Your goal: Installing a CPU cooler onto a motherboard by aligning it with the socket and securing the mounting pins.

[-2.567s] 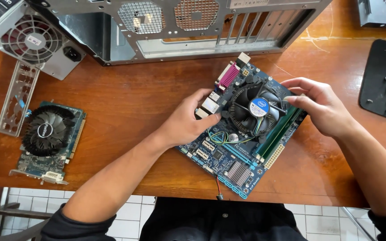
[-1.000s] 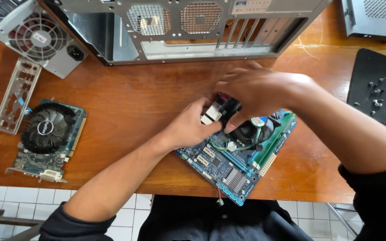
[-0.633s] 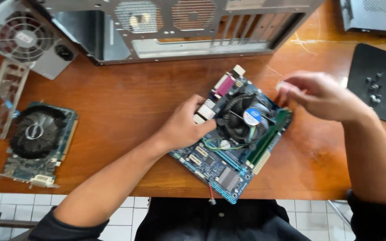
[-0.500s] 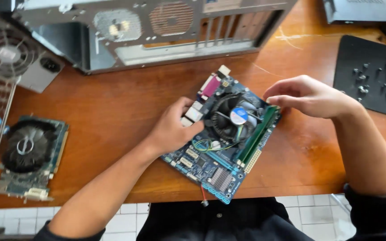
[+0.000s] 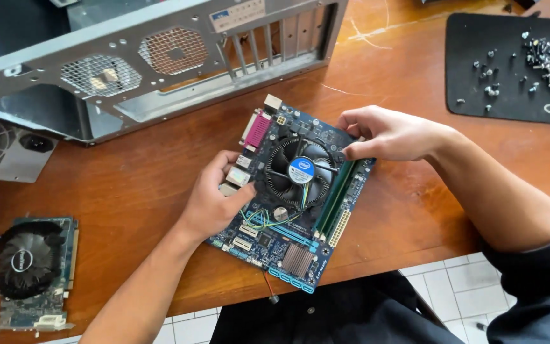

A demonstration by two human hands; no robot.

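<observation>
Blue motherboard lay tilted near front edge of wooden table. At far left, graphics card and power supply were cut off by frame; open metal case lay behind. Left hand, loosely curled, pressed board's port side, hiding connectors beneath. Round cooler fan sat mid-board. Right hand pinched fingertips at memory sticks; exact grip was unclear. Black screw mat was cropped at right.

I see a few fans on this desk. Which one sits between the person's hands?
The round black cooler fan with the blue centre, on the blue motherboard. The graphics card fan lies far left.
</observation>
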